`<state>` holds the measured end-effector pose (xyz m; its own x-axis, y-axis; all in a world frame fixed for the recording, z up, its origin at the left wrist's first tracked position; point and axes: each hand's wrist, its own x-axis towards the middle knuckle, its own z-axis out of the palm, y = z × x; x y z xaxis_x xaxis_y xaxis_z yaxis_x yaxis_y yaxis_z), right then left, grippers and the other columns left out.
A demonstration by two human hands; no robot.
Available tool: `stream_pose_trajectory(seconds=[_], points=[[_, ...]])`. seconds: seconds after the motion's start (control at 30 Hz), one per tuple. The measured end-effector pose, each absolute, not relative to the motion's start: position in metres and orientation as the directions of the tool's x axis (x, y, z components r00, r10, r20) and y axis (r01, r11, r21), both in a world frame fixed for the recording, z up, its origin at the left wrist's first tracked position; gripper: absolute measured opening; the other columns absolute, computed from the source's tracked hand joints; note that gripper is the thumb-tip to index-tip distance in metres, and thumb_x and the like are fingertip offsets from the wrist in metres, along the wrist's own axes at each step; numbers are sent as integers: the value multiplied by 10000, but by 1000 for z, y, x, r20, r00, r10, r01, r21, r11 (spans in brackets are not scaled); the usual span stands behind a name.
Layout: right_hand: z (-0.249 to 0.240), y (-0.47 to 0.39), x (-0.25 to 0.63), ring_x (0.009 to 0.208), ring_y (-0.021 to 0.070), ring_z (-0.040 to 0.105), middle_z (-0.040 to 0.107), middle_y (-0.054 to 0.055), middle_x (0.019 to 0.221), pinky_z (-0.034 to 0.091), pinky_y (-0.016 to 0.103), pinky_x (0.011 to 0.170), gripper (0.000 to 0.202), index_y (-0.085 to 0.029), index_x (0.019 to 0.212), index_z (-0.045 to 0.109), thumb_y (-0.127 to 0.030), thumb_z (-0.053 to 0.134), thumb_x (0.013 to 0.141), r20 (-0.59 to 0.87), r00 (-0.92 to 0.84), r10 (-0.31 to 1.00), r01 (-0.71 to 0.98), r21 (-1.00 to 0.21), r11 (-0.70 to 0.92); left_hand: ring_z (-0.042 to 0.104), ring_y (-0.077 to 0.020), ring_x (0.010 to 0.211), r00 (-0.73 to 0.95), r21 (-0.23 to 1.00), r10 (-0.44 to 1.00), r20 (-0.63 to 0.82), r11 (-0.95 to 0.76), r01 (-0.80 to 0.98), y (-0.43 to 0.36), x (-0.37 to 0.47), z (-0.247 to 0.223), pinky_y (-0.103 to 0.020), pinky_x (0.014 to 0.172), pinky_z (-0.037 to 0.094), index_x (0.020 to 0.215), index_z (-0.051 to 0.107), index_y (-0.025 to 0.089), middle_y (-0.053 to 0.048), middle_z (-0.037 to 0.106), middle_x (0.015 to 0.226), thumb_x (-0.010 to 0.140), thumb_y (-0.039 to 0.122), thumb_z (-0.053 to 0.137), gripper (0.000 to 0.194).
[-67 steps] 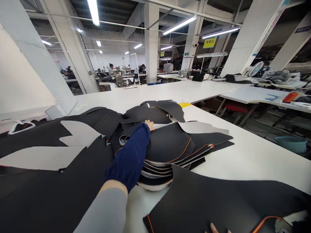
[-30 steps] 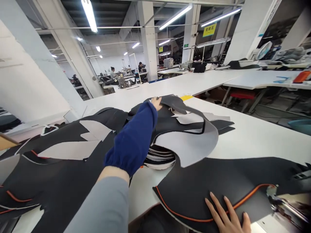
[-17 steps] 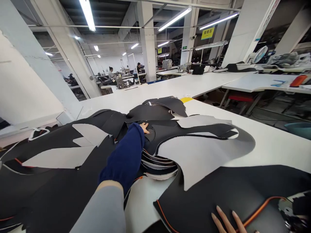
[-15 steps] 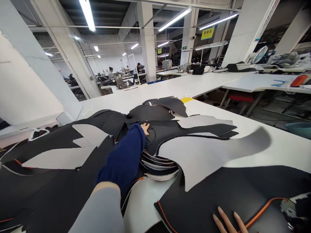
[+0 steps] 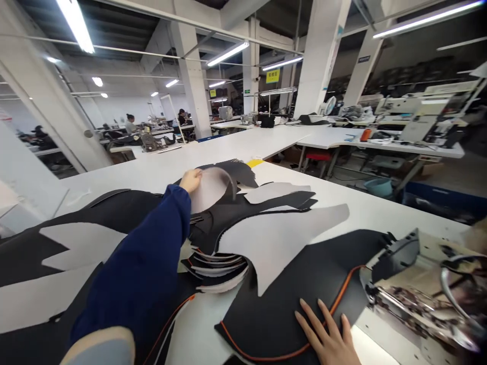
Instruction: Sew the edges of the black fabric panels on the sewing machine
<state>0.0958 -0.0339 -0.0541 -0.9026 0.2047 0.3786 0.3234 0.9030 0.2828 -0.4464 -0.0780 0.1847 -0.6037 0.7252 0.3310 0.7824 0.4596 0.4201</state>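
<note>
My left hand [image 5: 190,180] is closed on the edge of a cut fabric piece [image 5: 209,191], which is raised off the pile and curls over with its pale grey side showing. Under and around it lie stacked black pieces [image 5: 205,225], some turned pale side up. With fingers spread, my right hand [image 5: 329,332] lies flat on a large black fabric panel [image 5: 292,284]. Orange piping [image 5: 344,286] runs along this panel, passing beside my right fingers toward the sewing machine [image 5: 422,289]. A pale grey piece [image 5: 266,238] overlaps the panel's far edge.
More black panels [image 5: 110,203] cover the left side. The white table [image 5: 163,162] stretches far back, with a yellow patch [image 5: 254,163] on it. Beyond stand other machines, a blue basin [image 5: 378,187] and seated people in the distance.
My left hand has gone from resting on the stack to lifting a curled fabric piece from it. The view has swung right, bringing the sewing machine and more of my right hand into sight.
</note>
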Motion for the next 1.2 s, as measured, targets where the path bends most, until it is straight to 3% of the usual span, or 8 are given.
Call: stream_pose_trajectory(seconds=[0.13,0.2,0.3,0.37,0.43,0.7,0.97,1.2], points=[[-42,-37,75,1335,485,237,339,101,1512,237,761,951,775,-246,1435,381,-299,623,700,259,-917,302,354,185,917,578,-162,714,-351,692,907,231,100,714,-46,-363,222,-255,665,454,1005,572,142,-16,632,801,915,384,396,313],[-35,-42,69,1351,477,206,316,109,1523,206,758,980,760,-245,1447,356,-406,636,759,174,-921,349,370,107,923,570,-157,686,-176,689,974,144,29,724,-35,-307,212,-262,663,455,934,581,135,-23,624,778,921,456,396,371],[-26,-55,71,1365,477,165,310,134,1520,143,762,1009,767,-232,1451,344,-514,622,794,107,-914,391,395,11,919,582,-180,736,41,380,997,-61,-15,925,-35,-227,163,-297,729,457,833,604,139,-56,626,792,949,387,363,364],[-21,-65,77,1341,472,224,427,156,1437,110,769,1013,687,-213,1388,444,-534,612,804,65,-915,399,397,-43,917,601,-232,870,140,110,952,-271,-113,987,-39,-186,122,-337,780,461,941,627,153,-98,642,950,898,291,472,211],[-18,-75,83,1291,450,315,543,166,1305,112,760,1018,559,-195,1269,559,-529,595,822,24,-922,387,383,-86,920,553,-291,1062,261,-37,902,-343,-291,956,-38,-154,86,-383,839,458,1161,576,196,-134,565,1222,799,232,611,365],[-11,-70,93,1191,398,432,589,170,1228,265,678,990,457,-174,1165,615,-476,623,823,26,-937,349,344,-120,931,419,-280,1187,374,57,927,2,-374,926,8,-46,20,-422,989,382,1361,419,190,-134,388,1387,900,521,459,569],[-22,-63,107,1052,361,541,669,143,1029,297,649,956,297,-146,1002,683,-380,540,886,46,-947,318,312,-106,944,472,-261,966,270,81,953,-140,-261,962,-16,-42,19,-415,777,469,1304,475,359,-73,485,1055,850,427,483,459],[-26,-65,106,1036,337,538,665,139,1038,305,650,948,278,-164,1033,674,-345,523,887,64,-942,331,321,-124,939,430,-258,1134,282,190,959,-19,-274,943,-6,-26,14,-385,851,494,1169,563,231,-87,419,1340,861,390,508,351]])
